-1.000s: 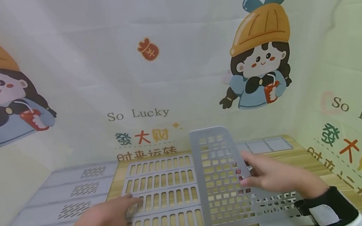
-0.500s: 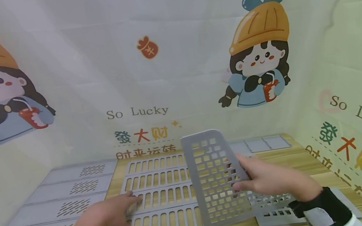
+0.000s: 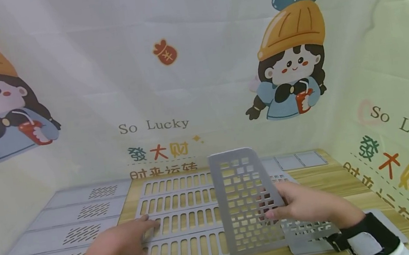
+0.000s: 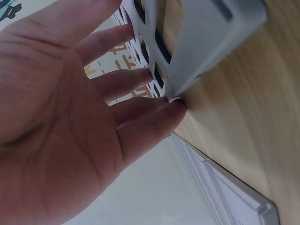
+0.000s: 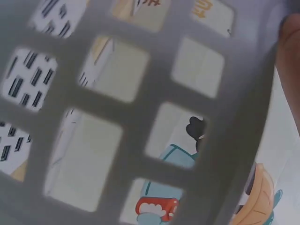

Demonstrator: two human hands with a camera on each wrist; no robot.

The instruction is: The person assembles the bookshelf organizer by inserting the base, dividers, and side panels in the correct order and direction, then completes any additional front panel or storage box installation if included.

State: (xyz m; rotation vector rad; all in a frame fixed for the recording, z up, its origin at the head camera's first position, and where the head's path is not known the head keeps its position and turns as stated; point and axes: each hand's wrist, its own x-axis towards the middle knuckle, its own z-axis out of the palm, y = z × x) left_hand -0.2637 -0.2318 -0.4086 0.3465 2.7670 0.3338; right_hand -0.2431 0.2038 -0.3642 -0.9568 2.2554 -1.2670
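Note:
In the head view, my right hand grips the right edge of a grey plastic panel with brick-like openings, thumb on the near face. The panel is tilted up, its lower left corner at the right end of the slotted grey panels. Its lattice fills most of the right wrist view, with one finger at the edge. My left hand lies with fingers spread at the left edge of the grey panels with long slots. In the left wrist view its straight fingers touch the slotted panel's edge.
Several grey panels with slanted slits lie in rows at the left. Another brick-pattern panel lies under the right hand, and plain panels lie at the back right. Printed cloth encloses the wooden tabletop.
My right hand has brought the held panel a little left and tilted it; its top edge sits slightly lower than a second ago. The left hand has stayed in place.

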